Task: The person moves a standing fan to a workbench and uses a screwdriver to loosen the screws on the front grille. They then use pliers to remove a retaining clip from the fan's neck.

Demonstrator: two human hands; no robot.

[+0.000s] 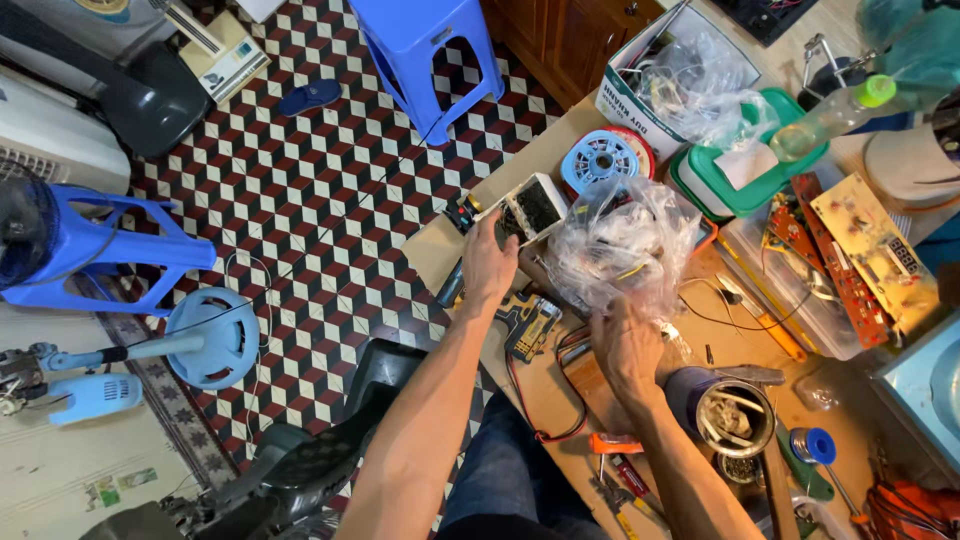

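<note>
Workbench (560, 400): wooden, crowded, extending away from both sets of fingers on every side.

Clear plastic bag (625, 240): the largest item in hand, bulging with small parts and wire, sitting on the bench between the two hands. Film is thin, crinkled, glossy. Judged soft, shapeless and somewhat slippery, and likely to tear where hard contents press against it. Best taken by gathered film near the mouth, or cupped from underneath, not by a single pinch of the wall.

White panel (535, 207): small, rigid, with a dark window, just beyond the left fingertips and against the bag's side.

Left hand (490, 265): fingers curled forward over the panel's near edge, close together; how firmly they clamp cannot be told from this angle.

Right hand (628, 345): fingers bent upward, pinching the bag's lower film.

Metal tin (735, 415): open, holding odds and ends, just behind the right wrist.

Solder spool (812, 445): blue, beyond the tin.
</note>
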